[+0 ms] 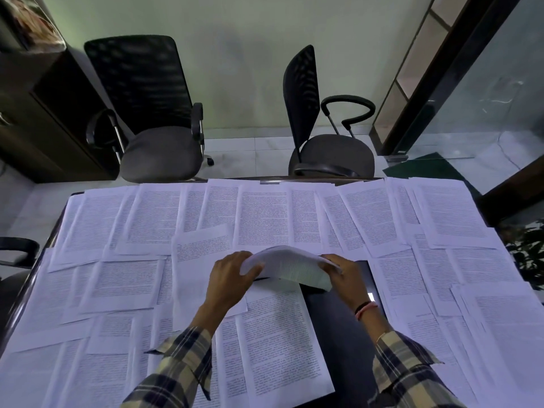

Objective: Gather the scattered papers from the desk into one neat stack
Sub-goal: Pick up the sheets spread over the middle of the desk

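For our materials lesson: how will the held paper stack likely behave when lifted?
Probably floppy: the paper stack already arches between the left hand and right hand. Likely light. Its fanned lower edges suggest sheets may slide apart.

papers (265, 219): white, dense black print
desk (338, 325): dark grey where bare, right of the held stack
held stack (290, 265): white
sleeves (182, 366): plaid, tan with navy checks
wrist band (364, 308): red-pink
chairs (153, 113) beyond the desk: black mesh backs, grey seats
wall (241, 54): pale green
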Available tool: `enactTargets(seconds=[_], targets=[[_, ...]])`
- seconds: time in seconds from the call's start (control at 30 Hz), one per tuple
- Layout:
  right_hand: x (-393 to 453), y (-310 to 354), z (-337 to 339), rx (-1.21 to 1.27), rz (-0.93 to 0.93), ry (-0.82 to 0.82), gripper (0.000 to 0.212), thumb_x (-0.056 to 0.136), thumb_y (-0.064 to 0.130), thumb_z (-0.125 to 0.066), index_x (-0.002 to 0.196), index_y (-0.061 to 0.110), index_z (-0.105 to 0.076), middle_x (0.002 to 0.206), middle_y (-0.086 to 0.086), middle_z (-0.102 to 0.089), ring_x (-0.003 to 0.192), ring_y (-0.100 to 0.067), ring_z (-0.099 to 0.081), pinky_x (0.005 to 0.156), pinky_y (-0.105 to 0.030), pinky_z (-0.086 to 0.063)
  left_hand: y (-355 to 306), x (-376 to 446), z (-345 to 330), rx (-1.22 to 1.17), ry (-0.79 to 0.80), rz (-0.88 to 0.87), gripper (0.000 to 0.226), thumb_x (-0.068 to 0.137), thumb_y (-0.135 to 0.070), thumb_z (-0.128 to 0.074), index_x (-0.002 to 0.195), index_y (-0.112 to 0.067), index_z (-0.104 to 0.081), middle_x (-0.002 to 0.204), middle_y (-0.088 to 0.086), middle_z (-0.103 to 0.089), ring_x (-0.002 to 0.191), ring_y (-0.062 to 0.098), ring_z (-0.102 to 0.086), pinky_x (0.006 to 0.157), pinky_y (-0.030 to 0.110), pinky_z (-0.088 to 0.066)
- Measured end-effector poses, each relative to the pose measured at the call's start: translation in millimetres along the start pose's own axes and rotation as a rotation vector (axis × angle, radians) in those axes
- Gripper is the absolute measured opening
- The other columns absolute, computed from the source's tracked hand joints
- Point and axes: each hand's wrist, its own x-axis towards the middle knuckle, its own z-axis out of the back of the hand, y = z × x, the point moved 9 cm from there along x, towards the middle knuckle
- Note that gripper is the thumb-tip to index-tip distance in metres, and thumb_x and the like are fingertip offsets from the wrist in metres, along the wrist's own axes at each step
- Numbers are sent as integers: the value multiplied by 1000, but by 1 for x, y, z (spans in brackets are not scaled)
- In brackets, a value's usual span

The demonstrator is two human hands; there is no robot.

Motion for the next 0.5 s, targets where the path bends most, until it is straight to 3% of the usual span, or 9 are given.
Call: enactTargets(seconds=[0.1, 0.2, 0.27, 0.33, 0.4, 0.43, 0.5], targets=[[13, 22, 3, -146, 174, -27, 16, 93, 10, -68, 103, 8, -79, 99, 4, -77, 92, -8, -72, 83, -23, -58, -27, 13, -8, 252, 105, -213, 37, 96, -45, -61, 123, -21, -69, 108, -1, -77, 93, 28, -72, 84, 41, -52], [22, 64, -8, -189, 366, 35, 26, 87, -7, -68, 104, 8, -80, 103, 0, -78, 98, -4, -70, 93, -28, -58, -47, 23, -15, 201, 194, -228, 25, 98, -33, -63, 120, -22, -69, 104, 3, -77, 95, 31, -70, 79, 39, -51], [28, 85, -3, -121, 366, 11, 19, 91, 15, -70, 108, 9, -78, 106, -3, -78, 99, -4, -68, 93, -27, -57, -48, 31, -12, 133, 197, -129, 9, 97, -24, -64, 93, -17, -69, 81, 2, -70, 82, 32, -65, 66, 34, -43], [36, 85, 15, -55, 249, -124, 54, 91, 55, -65, 125, 12, -70, 117, -4, -74, 105, -7, -65, 91, -18, -54, -33, 33, -2, -15, 118, 10, 16, 93, -20, -69, 78, -15, -66, 67, -1, -62, 72, 30, -61, 61, 33, -38], [37, 61, 29, 8, 46, -212, 79, 83, 61, -71, 147, 20, -48, 140, -1, -59, 123, -10, -55, 101, -20, -43, -3, 27, 6, -337, 48, 234, 9, 91, -20, -76, 88, -12, -76, 77, 0, -73, 76, 27, -68, 66, 35, -49], [35, 41, 27, 54, -77, -181, 93, 78, 58, -78, 153, 25, -35, 150, 1, -48, 131, -12, -47, 106, -27, -40, 10, 19, 4, -529, 36, 351, 12, 91, -19, -77, 98, -9, -78, 87, 2, -78, 82, 25, -73, 69, 34, -56], [21, 5, 5, 199, -309, -17, 119, 63, 66, -84, 156, 29, -19, 151, 2, -39, 133, -16, -45, 108, -38, -43, 26, -5, -13, -856, 36, 528, 18, 91, -12, -76, 108, -3, -77, 99, 8, -80, 92, 27, -77, 72, 29, -61]])
